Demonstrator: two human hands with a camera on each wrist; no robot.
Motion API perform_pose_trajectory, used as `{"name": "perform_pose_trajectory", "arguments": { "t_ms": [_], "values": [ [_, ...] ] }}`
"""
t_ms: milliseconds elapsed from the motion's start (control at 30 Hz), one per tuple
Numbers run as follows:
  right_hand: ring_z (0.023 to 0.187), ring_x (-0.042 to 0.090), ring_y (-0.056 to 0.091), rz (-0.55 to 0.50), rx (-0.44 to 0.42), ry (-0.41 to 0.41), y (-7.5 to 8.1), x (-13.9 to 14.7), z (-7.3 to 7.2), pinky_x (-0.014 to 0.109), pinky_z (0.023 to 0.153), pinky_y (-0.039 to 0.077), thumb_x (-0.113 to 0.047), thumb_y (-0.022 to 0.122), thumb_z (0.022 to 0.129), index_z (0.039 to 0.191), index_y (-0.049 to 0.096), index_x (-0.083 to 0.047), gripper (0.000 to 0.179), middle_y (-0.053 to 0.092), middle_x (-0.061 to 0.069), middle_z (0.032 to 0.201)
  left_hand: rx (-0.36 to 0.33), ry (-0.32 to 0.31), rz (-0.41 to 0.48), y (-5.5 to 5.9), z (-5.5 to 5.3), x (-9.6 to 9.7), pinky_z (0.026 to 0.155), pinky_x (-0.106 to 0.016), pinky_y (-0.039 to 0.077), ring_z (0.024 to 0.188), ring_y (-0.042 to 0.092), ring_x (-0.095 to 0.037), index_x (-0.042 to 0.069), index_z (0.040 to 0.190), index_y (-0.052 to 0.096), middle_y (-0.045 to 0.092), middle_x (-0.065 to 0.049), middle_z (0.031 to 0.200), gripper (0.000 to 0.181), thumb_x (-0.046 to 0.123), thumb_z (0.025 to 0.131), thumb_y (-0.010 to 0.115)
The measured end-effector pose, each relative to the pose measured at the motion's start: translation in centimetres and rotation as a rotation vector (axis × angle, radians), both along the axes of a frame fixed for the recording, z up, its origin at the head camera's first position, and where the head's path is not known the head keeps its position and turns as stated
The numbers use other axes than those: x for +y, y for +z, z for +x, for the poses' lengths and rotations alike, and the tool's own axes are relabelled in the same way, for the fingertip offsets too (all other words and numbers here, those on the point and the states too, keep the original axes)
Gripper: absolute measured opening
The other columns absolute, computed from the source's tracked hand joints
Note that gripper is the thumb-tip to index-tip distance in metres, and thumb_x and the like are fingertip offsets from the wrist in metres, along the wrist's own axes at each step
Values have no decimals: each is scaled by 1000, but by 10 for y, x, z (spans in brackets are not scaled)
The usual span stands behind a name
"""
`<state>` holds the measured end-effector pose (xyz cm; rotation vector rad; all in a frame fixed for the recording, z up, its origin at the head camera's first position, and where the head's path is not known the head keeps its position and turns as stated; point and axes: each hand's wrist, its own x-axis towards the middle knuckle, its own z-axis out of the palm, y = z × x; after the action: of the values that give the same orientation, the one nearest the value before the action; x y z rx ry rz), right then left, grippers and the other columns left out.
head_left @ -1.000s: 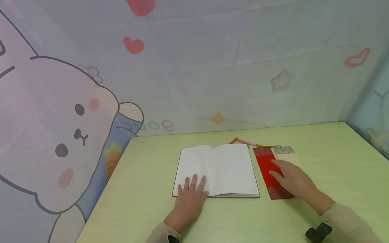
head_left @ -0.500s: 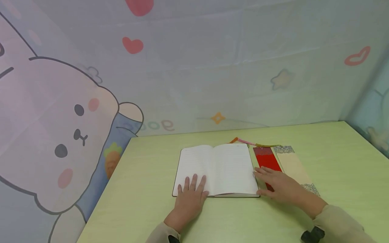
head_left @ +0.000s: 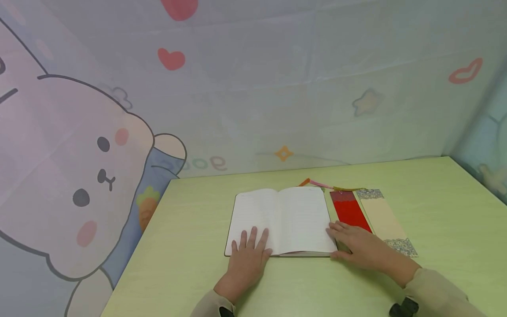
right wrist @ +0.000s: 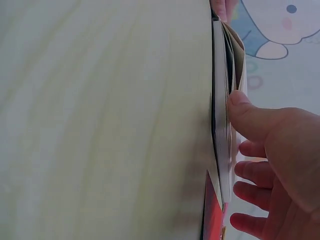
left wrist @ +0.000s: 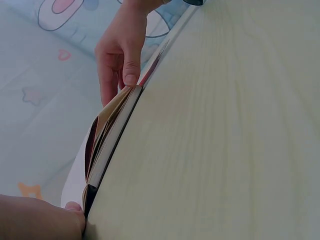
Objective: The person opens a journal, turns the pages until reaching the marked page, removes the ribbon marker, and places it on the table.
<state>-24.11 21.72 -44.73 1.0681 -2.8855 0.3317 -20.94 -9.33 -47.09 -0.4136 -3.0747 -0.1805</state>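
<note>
An open notebook [head_left: 303,215] with white lined pages lies on the table. My left hand [head_left: 247,259] rests on the lower left page, fingers spread. At the lower right corner is my right hand [head_left: 362,247], its fingers extended over the right page's edge; in the right wrist view the thumb [right wrist: 245,112] touches the page edges at the front, with the other fingers apart and loosely bent. A red bookmark [head_left: 350,209] lies right of the notebook, its lower part hidden under my right hand. Beside it lies a cream bookmark [head_left: 381,215] with grey patterned ends.
Coloured tassels [head_left: 321,185] run behind the notebook's far edge to the bookmarks. The light green table [head_left: 443,198] meets a cartoon-printed cloth [head_left: 253,110] at the back. Some pages bulge up at the notebook's front edge, seen in both wrist views.
My right hand has moved left and toward me, from above the bookmarks to the notebook's right edge, uncovering the cream bookmark. The left hand has stayed put.
</note>
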Motion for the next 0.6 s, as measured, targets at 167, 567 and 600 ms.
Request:
{"name": "perform_pose_trajectory", "arguments": {
  "t_ms": [167, 567, 600],
  "values": [
    [127, 36, 40, 6, 5, 4, 1, -1, 1, 50, 98, 36, -40, 63, 86, 130, 54, -3, 58, 47, 15, 136, -6, 1, 6, 1, 0, 0, 100, -62, 24, 134, 24, -42, 17, 147, 30, 30, -16, 148, 51, 38, 100, 32],
    [100, 25, 63, -41, 280, 153, 7, -6, 3, 43, 85, 48, -18, 74, 78, 107, 71, -8, 31, 67, 4, 108, -30, 15, 7, 1, -3, 0, 100, -62, 22, 135, 21, -41, 18, 148, 28, 27, -15, 149, 53, 41, 100, 30],
    [98, 24, 63, -56, 297, 159, 7, -6, 3, 42, 83, 49, -17, 75, 77, 105, 71, -8, 30, 68, 4, 107, -32, 13, 7, 1, -3, 0, 100, -62, 22, 135, 21, -41, 18, 148, 28, 27, -15, 149, 53, 41, 100, 30]
  ]
}}
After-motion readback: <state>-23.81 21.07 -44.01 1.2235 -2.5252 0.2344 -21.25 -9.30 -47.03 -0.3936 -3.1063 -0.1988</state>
